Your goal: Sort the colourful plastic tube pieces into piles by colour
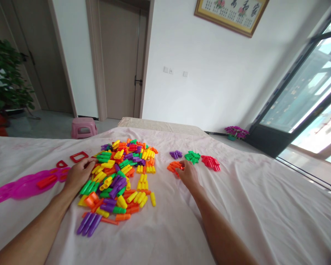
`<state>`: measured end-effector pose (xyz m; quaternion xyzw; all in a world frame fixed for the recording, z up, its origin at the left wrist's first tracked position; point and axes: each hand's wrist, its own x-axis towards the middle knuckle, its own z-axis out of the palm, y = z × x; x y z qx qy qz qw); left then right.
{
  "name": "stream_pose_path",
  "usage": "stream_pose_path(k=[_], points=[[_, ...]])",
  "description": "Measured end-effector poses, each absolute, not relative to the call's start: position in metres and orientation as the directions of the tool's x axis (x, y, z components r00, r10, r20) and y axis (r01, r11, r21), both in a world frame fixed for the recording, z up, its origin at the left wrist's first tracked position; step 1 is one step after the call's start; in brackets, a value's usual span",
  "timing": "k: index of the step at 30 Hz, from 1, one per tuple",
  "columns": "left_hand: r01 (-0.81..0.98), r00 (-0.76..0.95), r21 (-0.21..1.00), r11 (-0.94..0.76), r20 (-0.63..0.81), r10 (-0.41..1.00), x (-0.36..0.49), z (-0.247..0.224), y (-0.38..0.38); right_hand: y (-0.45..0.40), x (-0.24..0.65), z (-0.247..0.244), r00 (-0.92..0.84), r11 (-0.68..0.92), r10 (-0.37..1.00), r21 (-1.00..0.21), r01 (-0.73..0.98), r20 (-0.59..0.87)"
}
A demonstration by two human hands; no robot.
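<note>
Your left hand [78, 173] borders the multicoloured pile [118, 184], left of centre; your right hand [189, 173] meets orange pieces [173, 166], right of centre; whether either's fingers grip is unclear.

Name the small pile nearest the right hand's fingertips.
The orange pile, at the tips of the right hand; the purple pile and green pile lie behind it, the red pile to the right.

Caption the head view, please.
Right hand at the orange pile, left hand at the edge of the multicoloured heap.
</note>
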<state>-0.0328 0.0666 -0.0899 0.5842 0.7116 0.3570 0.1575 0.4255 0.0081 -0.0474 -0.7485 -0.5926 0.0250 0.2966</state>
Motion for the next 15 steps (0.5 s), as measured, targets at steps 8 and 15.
stream_pose_path(k=[8, 15], points=[[0.719, -0.268, 0.692, 0.057, 0.201, 0.942, -0.034, -0.091, 0.068, -0.003, 0.418, -0.038, 0.312, -0.208, 0.902, -0.332, 0.92, 0.3], [0.702, -0.274, 0.712, 0.023, 0.24, 0.931, -0.031, -0.088, 0.064, -0.009, 0.383, -0.035, -0.048, 0.254, 0.92, -0.497, 0.829, 0.39]])
